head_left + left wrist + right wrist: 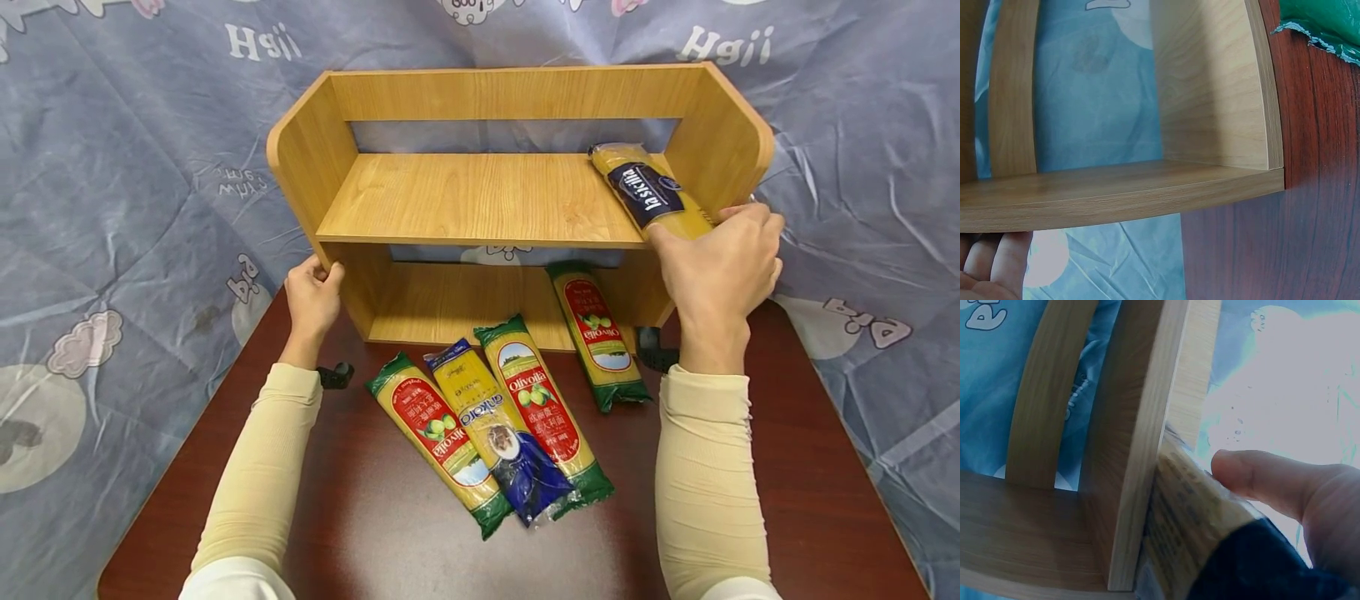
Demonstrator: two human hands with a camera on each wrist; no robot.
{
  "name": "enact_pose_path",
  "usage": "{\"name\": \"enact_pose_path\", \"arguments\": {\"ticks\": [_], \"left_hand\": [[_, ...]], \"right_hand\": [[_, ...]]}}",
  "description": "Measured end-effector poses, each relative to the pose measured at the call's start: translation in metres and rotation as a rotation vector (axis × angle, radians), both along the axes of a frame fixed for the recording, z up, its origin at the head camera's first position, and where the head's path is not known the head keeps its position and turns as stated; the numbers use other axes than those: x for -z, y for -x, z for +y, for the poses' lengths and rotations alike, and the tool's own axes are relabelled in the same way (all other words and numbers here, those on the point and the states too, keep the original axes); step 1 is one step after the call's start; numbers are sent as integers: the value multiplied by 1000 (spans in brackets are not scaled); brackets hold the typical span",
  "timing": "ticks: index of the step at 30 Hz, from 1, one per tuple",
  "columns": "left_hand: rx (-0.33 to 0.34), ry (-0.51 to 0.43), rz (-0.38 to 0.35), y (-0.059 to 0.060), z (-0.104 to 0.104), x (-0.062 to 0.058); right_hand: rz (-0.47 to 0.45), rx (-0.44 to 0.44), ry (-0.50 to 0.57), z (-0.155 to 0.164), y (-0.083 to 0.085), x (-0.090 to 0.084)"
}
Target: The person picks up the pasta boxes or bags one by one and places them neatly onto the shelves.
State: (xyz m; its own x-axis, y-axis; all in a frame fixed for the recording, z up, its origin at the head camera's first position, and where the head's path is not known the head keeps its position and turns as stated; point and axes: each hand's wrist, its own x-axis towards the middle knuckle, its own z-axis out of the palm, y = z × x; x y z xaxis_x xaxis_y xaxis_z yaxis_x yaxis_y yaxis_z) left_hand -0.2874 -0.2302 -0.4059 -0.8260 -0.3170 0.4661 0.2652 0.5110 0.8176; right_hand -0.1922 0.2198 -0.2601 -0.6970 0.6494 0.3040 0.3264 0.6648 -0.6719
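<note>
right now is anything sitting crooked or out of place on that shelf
Yes. The dark-labelled pasta packet lies slanted on the upper shelf, its near end past the front edge in the right hand. The packet below sticks out onto the table.

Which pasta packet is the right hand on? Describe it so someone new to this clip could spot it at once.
Start at the wooden shelf unit on the dark red table. On its upper shelf, by the right side panel, lies one spaghetti packet, gripped at its near end by the right hand. It alone is on the upper shelf and has a dark navy label.
</note>
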Motion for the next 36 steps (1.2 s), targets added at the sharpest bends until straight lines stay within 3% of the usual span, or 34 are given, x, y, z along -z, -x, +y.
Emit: {"name": "enact_pose_path", "arguments": {"ticks": [15,21,30,36], "left_hand": [[-7,12,-7,1,2,-1],[-11,15,-11,-1,1,-1],[-6,10,-11,-1,2,-1],[-16,9,-22,-2,3,-2]], "right_hand": [[107,-62,79,9,-13,2],[241,-70,101,10,-22,1],[441,-111,111,5,-50,3],[522,-142,105,2,-66,11]]}}
